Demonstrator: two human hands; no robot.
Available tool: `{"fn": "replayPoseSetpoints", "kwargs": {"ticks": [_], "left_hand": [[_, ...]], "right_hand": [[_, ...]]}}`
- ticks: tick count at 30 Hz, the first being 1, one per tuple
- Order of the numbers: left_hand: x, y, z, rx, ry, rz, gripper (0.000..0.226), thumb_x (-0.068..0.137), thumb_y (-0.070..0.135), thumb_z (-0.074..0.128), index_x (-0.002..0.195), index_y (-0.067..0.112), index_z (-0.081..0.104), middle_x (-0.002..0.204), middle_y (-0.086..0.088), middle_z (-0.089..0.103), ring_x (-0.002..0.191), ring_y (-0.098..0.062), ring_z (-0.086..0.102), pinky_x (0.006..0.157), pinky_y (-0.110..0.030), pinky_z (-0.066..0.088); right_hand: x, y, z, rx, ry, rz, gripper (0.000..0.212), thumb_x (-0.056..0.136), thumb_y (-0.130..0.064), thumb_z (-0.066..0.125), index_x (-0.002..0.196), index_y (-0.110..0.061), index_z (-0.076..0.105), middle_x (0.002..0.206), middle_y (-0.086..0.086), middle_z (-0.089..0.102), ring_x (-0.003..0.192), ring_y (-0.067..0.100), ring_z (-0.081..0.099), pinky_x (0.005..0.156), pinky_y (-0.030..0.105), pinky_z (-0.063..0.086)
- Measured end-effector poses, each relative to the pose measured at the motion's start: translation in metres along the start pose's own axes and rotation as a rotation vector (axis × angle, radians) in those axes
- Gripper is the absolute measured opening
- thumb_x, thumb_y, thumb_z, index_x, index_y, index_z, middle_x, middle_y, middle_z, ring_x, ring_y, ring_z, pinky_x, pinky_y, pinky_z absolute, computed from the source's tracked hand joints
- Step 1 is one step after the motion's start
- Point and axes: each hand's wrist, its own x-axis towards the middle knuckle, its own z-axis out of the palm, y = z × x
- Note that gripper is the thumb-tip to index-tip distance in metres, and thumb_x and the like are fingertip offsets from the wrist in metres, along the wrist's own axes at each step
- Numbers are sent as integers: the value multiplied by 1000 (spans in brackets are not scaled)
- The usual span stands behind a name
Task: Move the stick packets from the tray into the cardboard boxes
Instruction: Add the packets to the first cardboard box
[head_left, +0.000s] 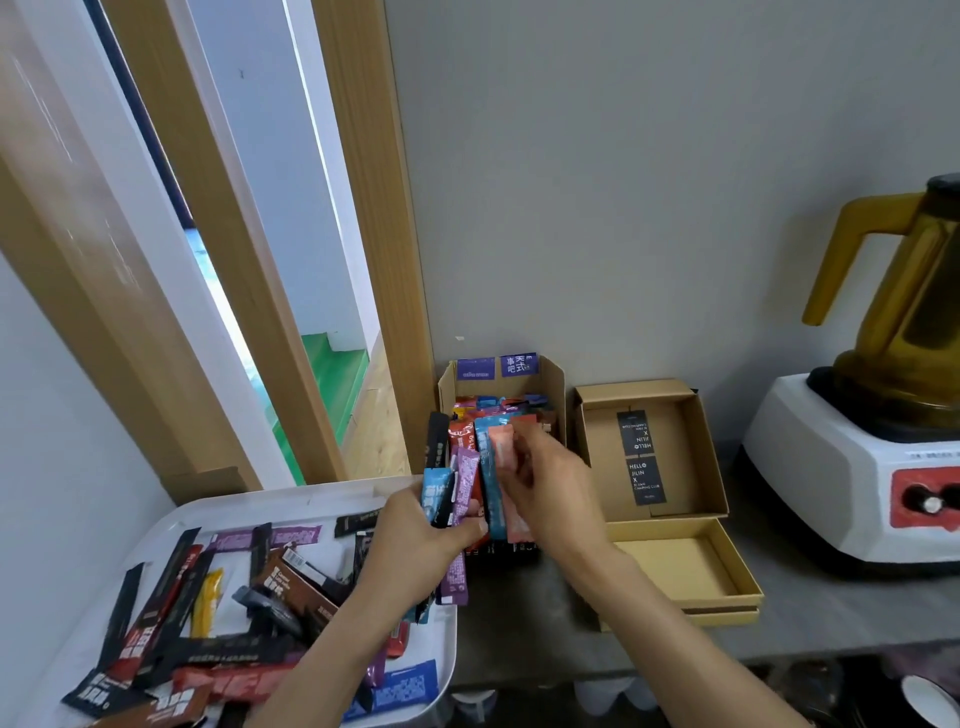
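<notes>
A white tray (311, 506) at the lower left holds several loose stick packets (208, 639) in black, brown, red, yellow and purple. My left hand (410, 540) grips a bundle of blue, black and purple packets (460, 499) over the tray's right edge. My right hand (545, 483) pinches a pink and a blue packet (498, 467) just in front of the open cardboard box (550, 379), which is filled with several coloured packets. A second, flat cardboard box (711, 467) lies open to the right with two black packets (640, 457) inside.
A white blender base (831, 467) with a yellow jug (904, 312) stands at the right on the grey counter (831, 608). A grey wall rises behind the boxes. A wooden door frame (374, 260) runs along the left.
</notes>
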Motion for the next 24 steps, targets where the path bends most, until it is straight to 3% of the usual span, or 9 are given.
{"fn": "replayPoseSetpoints", "kwargs": {"ticks": [2,5,10,14,17,24], "left_hand": [[0,-3,3,39,-18,-4,26,79,16,87,100,21,74,91,6,80,84,-6,76,82,-33,62],[2,-8,6,44,-23,-9,26,81,17,86,103,24,74,93,6,80,85,-5,76,86,-38,63],[-2,-13,7,85,-10,0,38,84,27,84,120,25,70,104,11,77,97,-4,74,92,-36,61],[1,-9,8,145,7,54,40,87,29,81,125,24,68,109,12,76,100,-5,73,89,-29,62],[4,-4,8,192,37,79,43,87,28,81,127,23,67,113,9,76,101,-8,73,86,-22,59],[5,-5,6,174,27,56,42,87,28,81,126,22,66,112,7,75,100,-10,73,80,-16,56]], "right_hand": [[-8,4,7,-12,32,-25,51,98,-40,68,144,-29,47,141,-7,57,116,11,67,87,26,59],[-27,13,13,-133,23,-102,47,98,-34,69,140,-25,51,141,-2,50,111,14,68,77,18,55],[-53,28,19,-291,-59,-204,57,86,-25,83,138,-27,59,139,-2,53,123,15,62,89,25,61],[-54,29,17,-390,-43,-215,64,87,-29,84,143,-26,55,137,3,57,116,16,67,81,28,65],[-45,25,19,-390,-33,-181,72,89,-32,80,150,-24,43,130,3,60,104,16,72,74,27,64],[-34,9,12,-410,-153,-110,90,101,-36,63,165,-27,0,151,1,45,130,16,56,98,31,56]]}}
